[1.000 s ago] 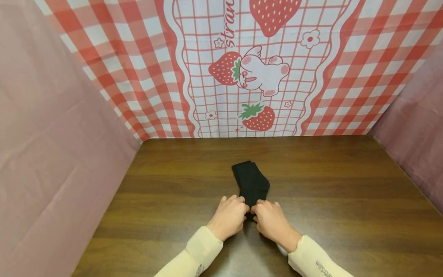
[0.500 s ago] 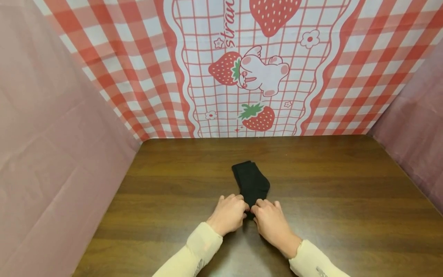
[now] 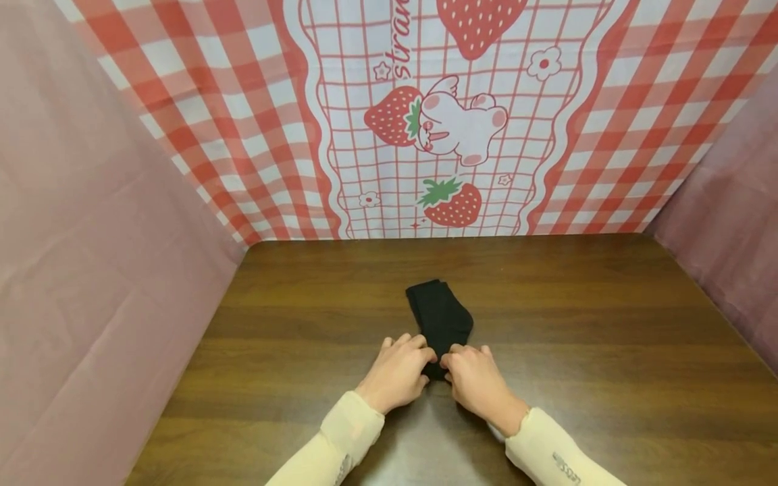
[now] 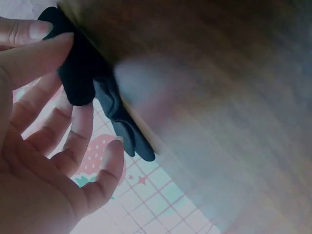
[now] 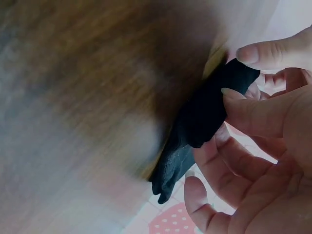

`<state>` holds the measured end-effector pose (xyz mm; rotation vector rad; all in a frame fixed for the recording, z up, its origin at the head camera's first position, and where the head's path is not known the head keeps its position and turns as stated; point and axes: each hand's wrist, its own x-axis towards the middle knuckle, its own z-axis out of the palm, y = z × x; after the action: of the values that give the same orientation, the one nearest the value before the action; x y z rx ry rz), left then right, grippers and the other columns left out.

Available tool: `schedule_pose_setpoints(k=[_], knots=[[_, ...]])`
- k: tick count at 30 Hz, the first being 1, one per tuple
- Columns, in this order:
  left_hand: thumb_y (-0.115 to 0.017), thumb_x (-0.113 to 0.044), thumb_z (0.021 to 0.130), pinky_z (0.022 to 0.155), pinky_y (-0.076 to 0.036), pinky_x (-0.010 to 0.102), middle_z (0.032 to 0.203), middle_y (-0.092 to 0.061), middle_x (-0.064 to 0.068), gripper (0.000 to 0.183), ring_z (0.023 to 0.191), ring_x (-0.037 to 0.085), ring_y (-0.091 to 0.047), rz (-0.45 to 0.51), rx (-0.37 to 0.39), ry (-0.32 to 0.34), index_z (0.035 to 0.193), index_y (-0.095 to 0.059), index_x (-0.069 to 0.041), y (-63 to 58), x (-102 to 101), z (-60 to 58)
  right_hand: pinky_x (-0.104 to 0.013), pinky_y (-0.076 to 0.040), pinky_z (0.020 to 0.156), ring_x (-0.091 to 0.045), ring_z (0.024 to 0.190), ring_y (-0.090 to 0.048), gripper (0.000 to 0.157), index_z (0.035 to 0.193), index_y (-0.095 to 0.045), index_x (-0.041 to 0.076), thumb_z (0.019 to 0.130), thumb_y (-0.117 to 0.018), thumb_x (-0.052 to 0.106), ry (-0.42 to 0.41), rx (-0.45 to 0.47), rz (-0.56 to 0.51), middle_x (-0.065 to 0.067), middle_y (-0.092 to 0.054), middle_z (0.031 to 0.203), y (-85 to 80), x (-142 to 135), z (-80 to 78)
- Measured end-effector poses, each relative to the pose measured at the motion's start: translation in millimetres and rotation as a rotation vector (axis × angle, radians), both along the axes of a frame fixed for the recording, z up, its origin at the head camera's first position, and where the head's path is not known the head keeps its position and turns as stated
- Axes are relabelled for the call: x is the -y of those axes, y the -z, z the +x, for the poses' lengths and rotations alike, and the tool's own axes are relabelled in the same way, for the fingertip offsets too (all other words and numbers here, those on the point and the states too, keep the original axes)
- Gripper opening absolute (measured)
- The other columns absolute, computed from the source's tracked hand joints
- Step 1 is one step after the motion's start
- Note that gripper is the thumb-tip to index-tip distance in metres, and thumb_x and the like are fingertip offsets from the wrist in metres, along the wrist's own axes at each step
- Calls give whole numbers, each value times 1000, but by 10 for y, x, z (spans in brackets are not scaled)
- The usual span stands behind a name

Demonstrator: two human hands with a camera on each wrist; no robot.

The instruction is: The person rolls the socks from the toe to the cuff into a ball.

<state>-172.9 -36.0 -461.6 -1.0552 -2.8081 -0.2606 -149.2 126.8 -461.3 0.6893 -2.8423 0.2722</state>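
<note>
- At the bottom of the frame, two cream sleeves (image 3: 349, 428) reach in from either side of the middle, each with small dark lettering.
- Just beyond, low and left of centre, the left hand (image 3: 398, 368) pinches the socks, thumb on the near side, fingers curling behind.
- Close beside it, to the right, the right hand (image 3: 477, 379) has much the same grip, thumb and fingers round the cloth.
- Between and beyond the hands lie the black socks (image 3: 446, 320), low centre; their near end is bunched into a thick roll, the far part flat and pointing up the frame.
- Under everything, the brown wooden table (image 3: 292, 324) fills the lower half.
- Farther off, a pink curtain (image 3: 91, 236) hangs at the left edge.
- Across the top, a red-and-white checked cloth (image 3: 529, 155) shows strawberries and a white cartoon animal.
</note>
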Motion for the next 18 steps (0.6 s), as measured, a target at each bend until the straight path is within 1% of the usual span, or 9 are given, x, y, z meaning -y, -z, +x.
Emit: schedule_pose_setpoints(k=[3, 7, 11, 14, 18], knots=[[-73, -18, 73, 65, -33, 32, 89, -54, -8, 24, 83, 13, -49, 1, -3, 5, 95, -68, -21, 19, -3, -8, -33, -31, 53, -18, 60, -54, 14, 68, -64, 13, 66, -75, 4, -3, -1, -7, 2, -52, 66, -2, -3, -6], [-73, -16, 74, 62, -30, 30, 84, -53, -9, 19, 79, 11, -50, -5, -11, 9, 91, -70, -22, 20, -5, -19, -33, -31, 51, -19, 59, -54, 14, 67, -63, 13, 67, -74, 5, -9, -12, -5, 2, -50, 65, -4, -6, -7], [-72, -17, 75, 59, -27, 29, 80, -53, -9, 14, 74, 11, -50, -20, -14, 11, 89, -71, -22, 9, -10, -16, -34, -33, 52, -19, 61, -55, 10, 72, -66, 10, 67, -75, 9, -9, -23, 11, 1, -52, 68, 6, -11, 8], [-71, -17, 77, 58, -28, 29, 79, -53, -9, 13, 72, 11, -50, -34, -10, 7, 88, -71, -22, 1, -18, -23, -35, -35, 54, -19, 63, -56, 14, 76, -66, 8, 67, -77, 11, -3, -29, 2, 0, -52, 71, 10, -11, 20], [-69, -16, 78, 56, -28, 28, 77, -53, -9, 12, 70, 11, -50, -41, -3, 8, 89, -71, -22, -3, -24, -32, -35, -36, 55, -19, 63, -55, 18, 76, -64, 8, 65, -78, 11, -7, -43, -16, -1, -52, 72, 21, -9, 31]])
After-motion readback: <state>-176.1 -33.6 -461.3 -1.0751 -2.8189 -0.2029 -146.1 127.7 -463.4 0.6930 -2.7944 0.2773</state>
